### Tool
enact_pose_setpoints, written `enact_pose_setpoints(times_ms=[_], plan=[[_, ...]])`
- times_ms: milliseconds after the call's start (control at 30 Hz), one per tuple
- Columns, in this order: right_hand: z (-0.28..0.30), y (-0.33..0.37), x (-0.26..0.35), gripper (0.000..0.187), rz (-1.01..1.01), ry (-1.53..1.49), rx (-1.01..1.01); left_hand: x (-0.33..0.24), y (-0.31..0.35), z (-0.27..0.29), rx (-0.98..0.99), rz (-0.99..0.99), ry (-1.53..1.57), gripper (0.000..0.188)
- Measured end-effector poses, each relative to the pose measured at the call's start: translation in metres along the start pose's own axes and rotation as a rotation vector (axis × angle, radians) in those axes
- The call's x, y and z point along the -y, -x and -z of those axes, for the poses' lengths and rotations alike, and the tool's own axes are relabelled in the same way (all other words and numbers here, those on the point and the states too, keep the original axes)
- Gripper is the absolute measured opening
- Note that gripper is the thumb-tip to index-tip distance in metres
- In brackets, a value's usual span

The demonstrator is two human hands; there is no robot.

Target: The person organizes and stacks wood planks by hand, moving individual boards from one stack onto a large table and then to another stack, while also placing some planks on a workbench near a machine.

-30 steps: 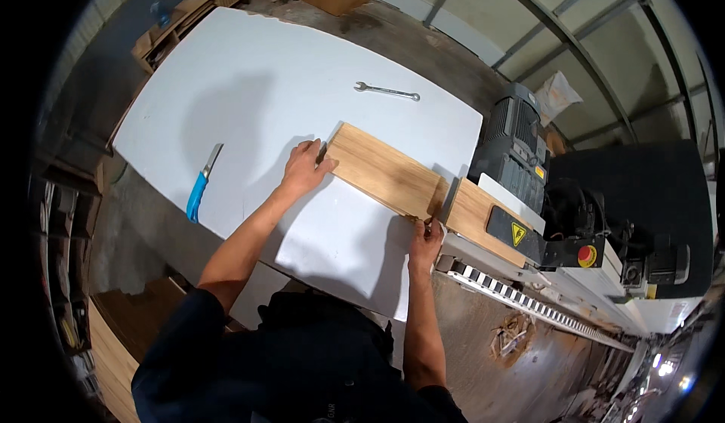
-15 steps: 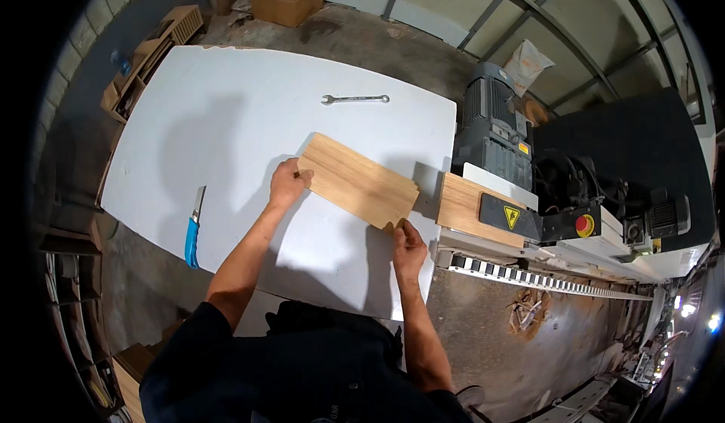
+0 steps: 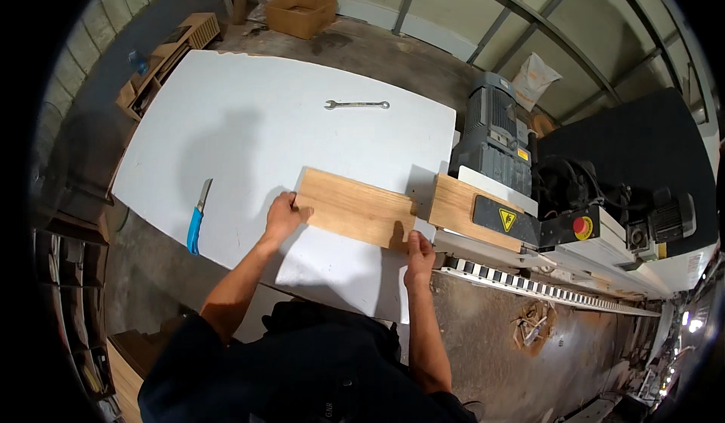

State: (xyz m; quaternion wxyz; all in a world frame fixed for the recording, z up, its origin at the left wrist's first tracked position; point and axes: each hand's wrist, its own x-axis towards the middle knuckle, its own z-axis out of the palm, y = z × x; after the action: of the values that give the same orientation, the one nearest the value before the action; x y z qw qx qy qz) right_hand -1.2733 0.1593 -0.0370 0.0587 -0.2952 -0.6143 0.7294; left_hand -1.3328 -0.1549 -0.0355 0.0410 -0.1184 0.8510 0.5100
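A wood-grain board [image 3: 355,208] lies between my hands over the white tabletop [image 3: 287,128], its right end close to the machine. My left hand [image 3: 285,217] grips its left end, thumb on top and fingers at the edge. At the near right corner, my right hand [image 3: 419,255] has hold of the board, with the fingers underneath partly hidden. Just beyond the board's right end, another wood-grain board [image 3: 451,199] sits in the machine, partly under its dark guard with a yellow warning triangle [image 3: 507,219].
A blue-handled knife [image 3: 196,223] lies at the table's left, and a wrench [image 3: 357,105] lies toward the back. The machine's grey motor [image 3: 491,125], red stop button [image 3: 582,227] and black-and-white feed track [image 3: 521,279] stand to the right. A cardboard box [image 3: 300,13] sits on the floor behind.
The board has been turned nearly level and shifted nearer to me, its right end closer to the machine. Both hands moved with it; my view shifted slightly.
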Motion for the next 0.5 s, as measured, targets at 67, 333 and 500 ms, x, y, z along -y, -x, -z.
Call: enact_pose_setpoints(times_ms=[67,333,500], plan=[[0.006,-0.006,0.006,0.036,0.07,-0.128,-0.022,-0.008,0.024,-0.002,0.004,0.065,0.005,0.041],[0.008,-0.035,0.046,0.025,-0.361,-0.649,-0.007,-0.044,0.066,-0.021,-0.448,-0.345,-0.518,0.051],[-0.006,-0.005,0.037,0.01,-0.248,-0.422,0.095,-0.094,0.093,-0.04,0.104,-0.219,0.091,0.049]])
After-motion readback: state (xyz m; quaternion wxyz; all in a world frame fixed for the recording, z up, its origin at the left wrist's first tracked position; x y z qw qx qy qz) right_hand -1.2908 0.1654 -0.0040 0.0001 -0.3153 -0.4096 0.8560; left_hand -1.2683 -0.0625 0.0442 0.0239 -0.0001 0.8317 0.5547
